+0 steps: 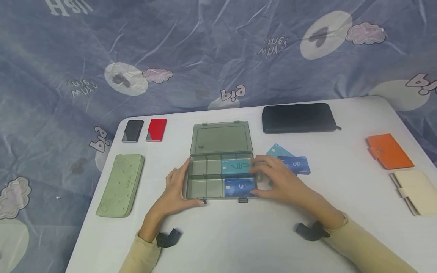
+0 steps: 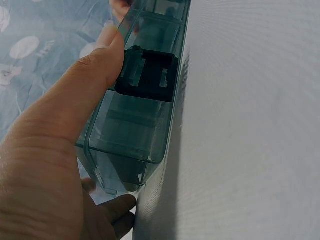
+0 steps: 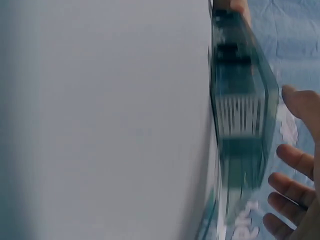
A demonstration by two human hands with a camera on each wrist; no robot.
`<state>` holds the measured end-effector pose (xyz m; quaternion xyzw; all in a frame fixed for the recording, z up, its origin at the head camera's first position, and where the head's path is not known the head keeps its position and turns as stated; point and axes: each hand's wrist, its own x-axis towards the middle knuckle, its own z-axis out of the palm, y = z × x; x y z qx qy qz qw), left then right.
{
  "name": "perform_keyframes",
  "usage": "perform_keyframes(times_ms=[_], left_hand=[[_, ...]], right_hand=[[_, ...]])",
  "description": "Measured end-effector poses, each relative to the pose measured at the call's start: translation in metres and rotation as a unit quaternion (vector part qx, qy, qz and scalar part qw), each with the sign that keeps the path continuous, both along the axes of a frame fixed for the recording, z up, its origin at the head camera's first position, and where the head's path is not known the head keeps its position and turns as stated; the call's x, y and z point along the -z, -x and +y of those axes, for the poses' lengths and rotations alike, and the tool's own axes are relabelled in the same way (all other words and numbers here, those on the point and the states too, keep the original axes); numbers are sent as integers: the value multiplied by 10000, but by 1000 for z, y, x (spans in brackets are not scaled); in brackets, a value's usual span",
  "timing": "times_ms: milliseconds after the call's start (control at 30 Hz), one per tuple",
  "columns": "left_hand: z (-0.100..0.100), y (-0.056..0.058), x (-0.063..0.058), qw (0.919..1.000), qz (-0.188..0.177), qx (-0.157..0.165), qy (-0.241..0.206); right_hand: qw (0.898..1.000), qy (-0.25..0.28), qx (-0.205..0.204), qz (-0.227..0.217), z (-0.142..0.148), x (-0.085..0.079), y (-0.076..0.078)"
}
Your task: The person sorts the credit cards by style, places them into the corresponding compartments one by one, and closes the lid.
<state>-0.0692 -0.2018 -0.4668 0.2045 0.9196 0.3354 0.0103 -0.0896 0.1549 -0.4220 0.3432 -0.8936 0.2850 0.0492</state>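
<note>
A clear grey-green plastic case (image 1: 205, 187) lies on the table with its lid (image 1: 222, 138) folded back. Inside are small compartments; a light blue VIP card (image 1: 235, 166) lies at the back right and a dark blue VIP card (image 1: 239, 187) at the front right. My left hand (image 1: 174, 193) grips the case's left end, thumb by a front latch (image 2: 150, 75) and fingers along the side. Beside the right end hovers my right hand (image 1: 281, 178), fingers spread and holding nothing; the right wrist view shows a gap between its fingertips and the case.
Loose light blue (image 1: 278, 149) and dark blue cards (image 1: 297, 165) lie right of the case. Around them are a black wallet (image 1: 298, 118), orange (image 1: 390, 151) and cream card holders (image 1: 418, 191), a green wallet (image 1: 121, 185), and black (image 1: 133, 131) and red card cases (image 1: 157, 129).
</note>
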Motion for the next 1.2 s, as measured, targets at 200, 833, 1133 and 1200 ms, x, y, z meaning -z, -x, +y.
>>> perform_keyframes(times_ms=[200,833,1133,1200], left_hand=[[0,0,1,10000,77,31,-18],[-1,0,4,9998,167,104,-26],[-1,1,1,9998,161,106,-64],[-1,1,1,9998,139,96,-51]], right_hand=[[9995,-118,285,8,41,0,5],[9927,-651,1011,-78,124,12,22],[9910,-937,946,-131,121,13,28],[9901,-978,978,-223,121,13,29]])
